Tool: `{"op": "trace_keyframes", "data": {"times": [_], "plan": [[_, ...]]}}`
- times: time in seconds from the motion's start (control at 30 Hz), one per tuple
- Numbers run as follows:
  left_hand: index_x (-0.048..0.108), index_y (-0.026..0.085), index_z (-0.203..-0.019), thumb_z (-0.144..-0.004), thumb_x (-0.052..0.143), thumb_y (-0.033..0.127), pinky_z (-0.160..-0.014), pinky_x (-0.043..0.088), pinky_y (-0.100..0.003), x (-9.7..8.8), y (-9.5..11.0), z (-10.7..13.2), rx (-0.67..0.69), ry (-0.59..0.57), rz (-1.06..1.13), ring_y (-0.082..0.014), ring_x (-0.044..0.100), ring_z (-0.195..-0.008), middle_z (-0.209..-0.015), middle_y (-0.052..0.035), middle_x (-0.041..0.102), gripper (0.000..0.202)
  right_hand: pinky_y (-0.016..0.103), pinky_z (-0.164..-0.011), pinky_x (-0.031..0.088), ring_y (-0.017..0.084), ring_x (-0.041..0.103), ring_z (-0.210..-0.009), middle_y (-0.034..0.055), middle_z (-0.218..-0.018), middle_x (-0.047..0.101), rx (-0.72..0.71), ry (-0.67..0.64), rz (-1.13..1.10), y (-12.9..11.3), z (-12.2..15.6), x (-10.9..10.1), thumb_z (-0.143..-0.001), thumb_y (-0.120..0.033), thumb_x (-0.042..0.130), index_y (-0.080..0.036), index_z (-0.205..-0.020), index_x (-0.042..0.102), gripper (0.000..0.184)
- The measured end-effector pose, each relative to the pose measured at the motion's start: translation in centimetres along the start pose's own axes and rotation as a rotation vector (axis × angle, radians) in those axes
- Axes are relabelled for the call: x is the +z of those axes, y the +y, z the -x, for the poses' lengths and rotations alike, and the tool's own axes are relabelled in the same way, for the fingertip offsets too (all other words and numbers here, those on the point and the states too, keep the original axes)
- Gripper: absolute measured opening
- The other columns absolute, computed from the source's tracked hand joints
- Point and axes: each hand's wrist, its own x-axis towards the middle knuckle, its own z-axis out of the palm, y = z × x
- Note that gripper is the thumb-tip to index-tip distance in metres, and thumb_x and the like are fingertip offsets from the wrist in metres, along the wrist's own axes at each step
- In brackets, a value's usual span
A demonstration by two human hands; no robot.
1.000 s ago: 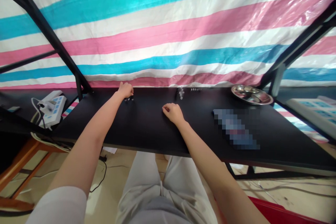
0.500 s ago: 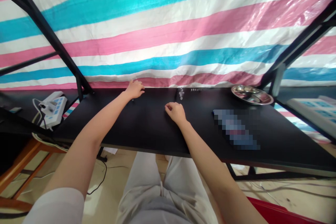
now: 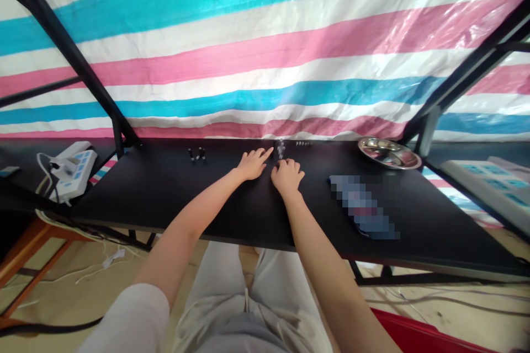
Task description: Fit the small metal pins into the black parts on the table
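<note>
My left hand (image 3: 253,164) rests over the black table, its index finger stretched toward a small dark piece (image 3: 275,144) near the back edge. No held object shows in it. Close to its right is my right hand (image 3: 287,176), fingers bent and somewhat apart, just in front of a cluster of small clear or silvery pieces (image 3: 281,149). Its palm side is hidden, and I see nothing in its fingers. Farther left stand small black pieces with pale ends (image 3: 201,153). A short row of small shiny parts (image 3: 303,144) lies to the right of the cluster.
A round metal dish (image 3: 389,153) sits at the table's back right. Nearer me lies a blurred-out blue flat object (image 3: 364,207). White power strips (image 3: 78,174) are at the left, beyond the black frame post (image 3: 91,77). A striped sheet (image 3: 265,60) hangs behind the table.
My left hand has moved right, from the small black pieces to beside my right hand, uncovering them. My right hand has turned and its fingers have spread. The view has shifted slightly.
</note>
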Motion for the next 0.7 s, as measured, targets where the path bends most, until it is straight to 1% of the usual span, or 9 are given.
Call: {"op": "trace_keyframes", "data": {"times": [0.1, 0.23, 0.33, 0.43, 0.5, 0.57, 0.7], "plan": [[0.014, 0.028, -0.143, -0.089, 0.033, 0.024, -0.087, 0.034, -0.044, 0.8, 0.7, -1.0, -0.044, 0.025, 0.007, -0.028, 0.043, -0.112, -0.139, -0.0114, 0.034, 0.057, 0.052, -0.083, 0.032, 0.034, 0.039, -0.111, 0.0213, -0.121, 0.05, -0.007, -0.006, -0.003, 0.2, 0.0, 0.5, -0.08, -0.023, 0.042, -0.012, -0.108, 0.06, 0.035], [0.025, 0.03, -0.14, -0.088, 0.033, 0.02, -0.087, 0.033, -0.044, 1.4, 0.8, -2.1, -0.057, 0.047, -0.028, -0.0284, 0.043, -0.113, -0.14, -0.0099, 0.032, 0.053, 0.057, -0.089, 0.027, 0.033, 0.037, -0.115, 0.0204, -0.126, 0.047, -0.028, -0.034, 0.018, 0.3, 0.0, 1.2, -0.082, -0.025, 0.039, -0.013, -0.112, 0.057, 0.037], [0.037, 0.025, -0.133, -0.088, 0.035, 0.018, -0.086, 0.034, -0.041, 1.3, 0.9, -2.5, -0.047, 0.099, -0.055, -0.0263, 0.046, -0.109, -0.134, -0.0115, 0.04, 0.046, 0.059, -0.093, 0.023, 0.032, 0.035, -0.118, 0.0199, -0.129, 0.046, -0.039, -0.032, 0.022, 0.4, 0.0, 1.7, -0.084, -0.027, 0.038, -0.013, -0.114, 0.056, 0.038], [0.052, 0.017, -0.117, -0.088, 0.038, 0.02, -0.083, 0.035, -0.038, 1.1, 1.0, -2.4, -0.05, 0.155, -0.063, -0.0243, 0.05, -0.101, -0.118, -0.0122, 0.052, 0.032, 0.06, -0.095, 0.02, 0.032, 0.032, -0.123, 0.0197, -0.133, 0.043, -0.03, -0.053, 0.026, 0.5, -0.1, 2.1, -0.085, -0.028, 0.037, -0.014, -0.12, 0.053, 0.041], [0.057, 0.015, -0.105, -0.088, 0.039, 0.021, -0.081, 0.035, -0.037, 1.0, 1.0, -2.3, -0.059, 0.168, -0.063, -0.0238, 0.051, -0.097, -0.108, -0.0112, 0.057, 0.025, 0.061, -0.097, 0.018, 0.033, 0.03, -0.125, 0.0192, -0.135, 0.04, -0.015, -0.083, 0.031, 0.4, -0.3, 2.1, -0.086, -0.03, 0.036, -0.014, -0.123, 0.051, 0.043], [0.057, 0.015, -0.099, -0.089, 0.038, 0.02, -0.081, 0.034, -0.037, 1.0, 1.0, -2.0, -0.081, 0.176, -0.05, -0.0232, 0.052, -0.095, -0.102, -0.0102, 0.06, 0.023, 0.061, -0.098, 0.016, 0.033, 0.028, -0.127, 0.0184, -0.137, 0.038, 0.004, -0.119, 0.039, 0.2, -0.4, 2.0, -0.087, -0.032, 0.034, -0.014, -0.126, 0.048, 0.045], [0.056, 0.017, -0.097, -0.089, 0.039, 0.022, -0.08, 0.034, -0.036, 0.7, 0.3, -0.6, -0.139, 0.229, 0.019, -0.0218, 0.053, -0.092, -0.098, -0.0085, 0.062, 0.02, 0.062, -0.099, 0.013, 0.033, 0.025, -0.129, 0.0172, -0.141, 0.034, 0.022, -0.175, 0.05, -0.1, -0.9, 1.9, -0.089, -0.036, 0.031, -0.015, -0.131, 0.044, 0.049]]}}
